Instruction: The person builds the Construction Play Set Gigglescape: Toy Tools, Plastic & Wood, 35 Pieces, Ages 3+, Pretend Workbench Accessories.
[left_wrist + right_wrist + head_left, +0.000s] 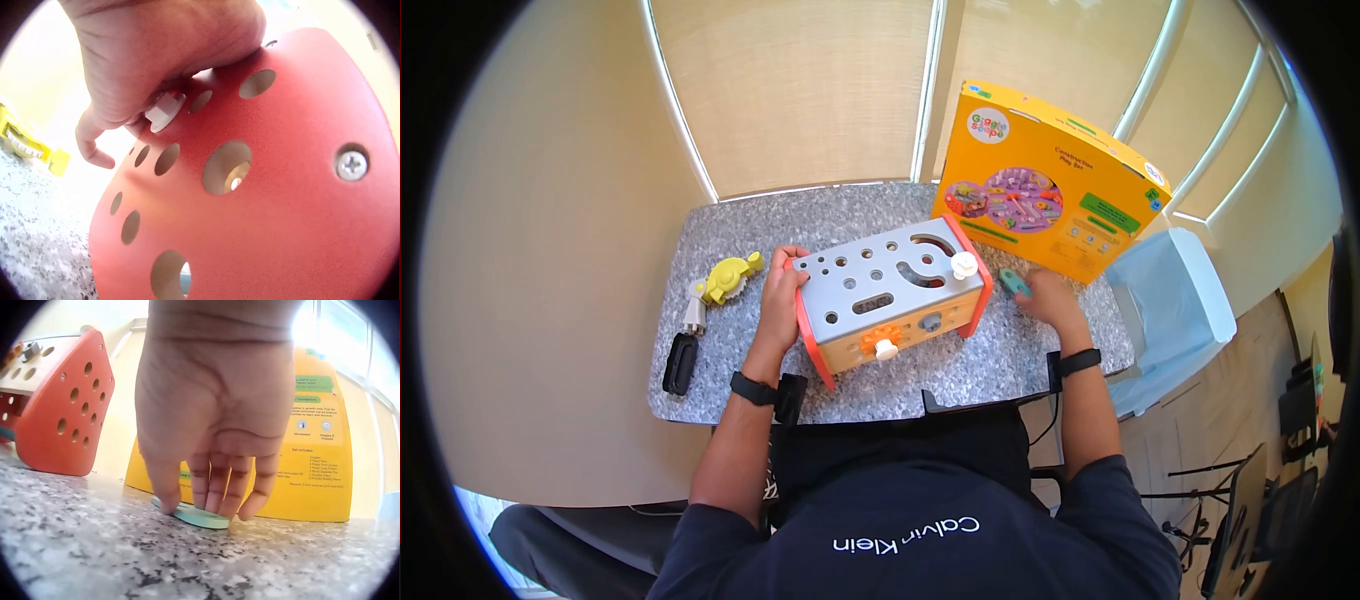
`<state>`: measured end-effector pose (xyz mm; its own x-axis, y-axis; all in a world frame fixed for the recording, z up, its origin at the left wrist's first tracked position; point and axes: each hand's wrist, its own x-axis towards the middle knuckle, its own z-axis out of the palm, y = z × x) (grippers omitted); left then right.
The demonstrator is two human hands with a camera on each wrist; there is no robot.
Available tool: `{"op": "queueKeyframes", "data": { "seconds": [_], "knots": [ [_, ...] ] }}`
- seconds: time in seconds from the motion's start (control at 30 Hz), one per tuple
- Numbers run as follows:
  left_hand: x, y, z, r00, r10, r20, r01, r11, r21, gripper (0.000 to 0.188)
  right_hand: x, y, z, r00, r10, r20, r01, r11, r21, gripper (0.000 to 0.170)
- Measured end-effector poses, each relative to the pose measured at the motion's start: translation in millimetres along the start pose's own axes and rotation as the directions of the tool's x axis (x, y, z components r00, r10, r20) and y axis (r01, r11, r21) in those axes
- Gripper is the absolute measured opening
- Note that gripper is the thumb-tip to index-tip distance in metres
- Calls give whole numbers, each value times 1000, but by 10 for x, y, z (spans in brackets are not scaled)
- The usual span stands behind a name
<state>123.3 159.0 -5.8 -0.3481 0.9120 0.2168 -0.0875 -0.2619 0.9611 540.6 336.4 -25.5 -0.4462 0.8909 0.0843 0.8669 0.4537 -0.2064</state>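
A toy workbench (870, 290) with a grey perforated top and red end panels stands mid-table. My left hand (781, 300) grips its left end, fingers over the top edge of the red panel (300, 206). A white hex-shaped plastic piece (165, 112) shows beneath that hand at the panel. Right of the workbench, my right hand (1055, 300) pinches a flat teal strip with a rounded end (199, 515) low at the tabletop, thumb on one side and fingers on the other. An orange gear (880, 338) and a white knob (964, 265) sit on the workbench.
A yellow Construction Play Set box (1050, 180) stands at the back right. On the left lie a yellow-green toy saw (728, 280), a grey piece (695, 312) and a black holder (681, 364). A light-blue plastic bin (1175, 300) is beyond the table's right edge.
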Motion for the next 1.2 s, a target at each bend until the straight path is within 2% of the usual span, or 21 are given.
{"op": "queueKeyframes", "data": {
  "seconds": [0.07,0.13,0.2,0.27,0.3,0.37,0.4,0.53,0.63,0.73,0.77,0.83,0.87,0.9,0.93,0.97,1.0,1.07,1.1,1.17,1.2],
  "knots": [
    [-24,47,25,1000,-20,-15,20,1000,13,27,7,-102,-281,999,-29,-38,30,999,19,31],
    [-28,53,27,1000,-4,-15,4,999,37,25,-134,-413,-803,988,29,-149,2,979,204,31],
    [-50,49,46,1000,7,-6,-6,998,64,22,-335,-829,-1284,940,-77,-332,158,962,224,32],
    [-58,53,83,998,59,6,-59,998,-32,24,-531,-1298,-1592,890,-185,-418,309,917,253,29],
    [-55,45,85,998,59,7,-59,998,-30,24,-587,-1500,-1646,856,-304,-417,420,880,220,28],
    [-43,4,82,996,93,8,-93,995,-24,30,-617,-1800,-1550,786,-510,-349,599,767,229,31],
    [-40,-1,77,995,95,8,-95,995,-22,30,-610,-1974,-1421,719,-599,-352,684,699,207,34],
    [-40,2,32,997,81,18,-81,997,4,33,-391,-2456,-869,636,-728,-255,771,606,193,37],
    [-32,-23,-85,996,78,33,-79,996,36,39,-265,-2646,-681,655,-728,-201,755,639,144,39],
    [-53,30,-275,998,-27,-65,37,986,162,43,-200,-2721,-580,647,-730,-222,761,637,121,37],
    [-49,100,-360,997,-24,-69,35,986,165,43,-202,-2730,-581,643,-732,-224,764,633,122,37],
    [15,233,-594,995,47,-86,-10,922,386,45,-223,-2702,-601,605,-708,-365,777,624,76,31],
    [188,14,-988,998,64,-26,-47,901,432,47,-239,-2680,-624,603,-710,-364,779,622,77,31],
    [180,123,-1089,997,65,-30,-46,901,431,47,-258,-2649,-655,663,-644,-382,722,684,100,28],
    [135,296,-1130,993,62,-98,44,581,813,50,-274,-2612,-674,717,-572,-398,660,741,124,28],
    [111,397,-1192,983,91,-159,148,115,982,54,-269,-2556,-645,715,-576,-396,663,739,122,28],
    [139,342,-1356,983,92,-162,150,117,982,54,-251,-2491,-585,738,-556,-382,636,762,120,27],
    [219,219,-1609,988,-8,-153,151,-132,980,64,-265,-2462,-551,760,-533,-372,608,785,119,28],
    [252,210,-1659,988,-6,-152,150,-134,980,64,-283,-2469,-559,774,-523,-357,598,790,139,27],
    [317,304,-1656,944,-286,-167,154,-66,986,59,-296,-2470,-540,786,-511,-348,586,795,159,26],
    [380,245,-1697,944,-284,-165,152,-68,986,59,-288,-2462,-493,770,-509,-385,597,788,151,27]
  ]
}}
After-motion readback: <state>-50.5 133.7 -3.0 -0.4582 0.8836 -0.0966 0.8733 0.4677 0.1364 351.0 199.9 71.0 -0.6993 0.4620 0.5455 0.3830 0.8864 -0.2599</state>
